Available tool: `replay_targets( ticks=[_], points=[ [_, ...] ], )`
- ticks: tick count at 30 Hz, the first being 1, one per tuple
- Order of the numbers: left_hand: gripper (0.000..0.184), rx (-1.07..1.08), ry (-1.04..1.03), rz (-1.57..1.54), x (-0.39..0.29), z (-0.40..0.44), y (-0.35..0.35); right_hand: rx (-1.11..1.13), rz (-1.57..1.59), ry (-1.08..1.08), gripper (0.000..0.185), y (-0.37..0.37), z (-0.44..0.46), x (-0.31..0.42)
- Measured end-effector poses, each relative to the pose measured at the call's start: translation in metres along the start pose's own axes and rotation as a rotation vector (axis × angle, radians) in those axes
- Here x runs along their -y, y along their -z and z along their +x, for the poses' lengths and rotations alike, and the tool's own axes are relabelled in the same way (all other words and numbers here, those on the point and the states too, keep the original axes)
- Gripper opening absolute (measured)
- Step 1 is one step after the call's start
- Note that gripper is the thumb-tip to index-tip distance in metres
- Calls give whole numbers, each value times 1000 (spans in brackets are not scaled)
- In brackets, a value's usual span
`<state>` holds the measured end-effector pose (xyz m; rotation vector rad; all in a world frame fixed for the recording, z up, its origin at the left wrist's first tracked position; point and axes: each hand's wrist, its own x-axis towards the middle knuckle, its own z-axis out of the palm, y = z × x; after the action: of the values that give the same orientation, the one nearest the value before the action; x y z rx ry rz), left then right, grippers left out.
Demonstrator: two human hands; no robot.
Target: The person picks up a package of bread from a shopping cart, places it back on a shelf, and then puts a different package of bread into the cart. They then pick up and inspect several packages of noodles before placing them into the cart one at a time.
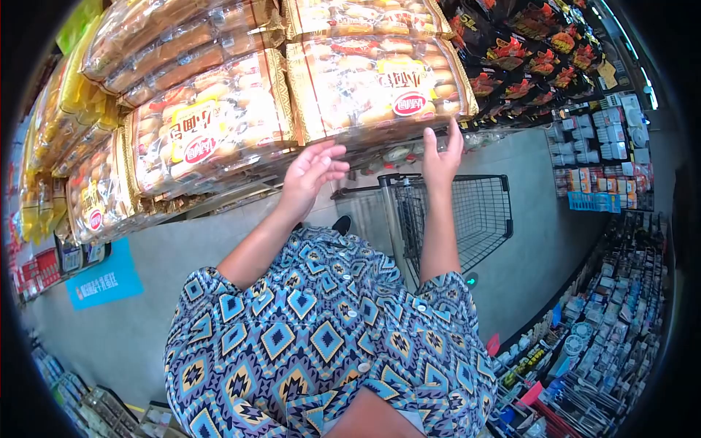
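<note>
A clear, gold-edged bag of small bread rolls point(350, 84) lies on top of the display in front of me. Below its lower left corner is my left hand point(315, 171), its fingers loosely bent and apart, holding nothing. My right hand point(443, 157) is at the bag's lower right corner, thumb and forefinger raised and spread. Whether its fingertips touch the plastic I cannot tell. A similar bag of rolls point(212, 120) lies to the left, and another bag point(365, 18) sits just behind.
A black wire shopping cart point(467, 223) stands on the grey floor point(526, 168), right of my body. Black snack packs point(511, 51) fill the upper right. Shelves of small household goods point(606, 321) line the right side. A blue sign point(106, 281) hangs at the left.
</note>
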<state>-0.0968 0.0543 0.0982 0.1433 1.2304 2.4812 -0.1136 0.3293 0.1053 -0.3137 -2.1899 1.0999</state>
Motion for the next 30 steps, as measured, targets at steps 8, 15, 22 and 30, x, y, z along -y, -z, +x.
replay_targets(
  ticks=[8, 15, 22, 30],
  points=[
    [41, 9, -29, 37, 15, 5, 13, 28, 149, -14, 65, -2, 2, -23],
    [39, 3, 14, 303, 34, 25, 32, 85, 1, -70, 88, -25, 3, -38],
    [37, 67, 72, 333, 29, 14, 27, 84, 222, -113, 88, -10, -2, -50],
    [40, 84, -98, 328, -3, 13, 5, -15, 180, -45, 80, -11, 34, -58]
  ],
)
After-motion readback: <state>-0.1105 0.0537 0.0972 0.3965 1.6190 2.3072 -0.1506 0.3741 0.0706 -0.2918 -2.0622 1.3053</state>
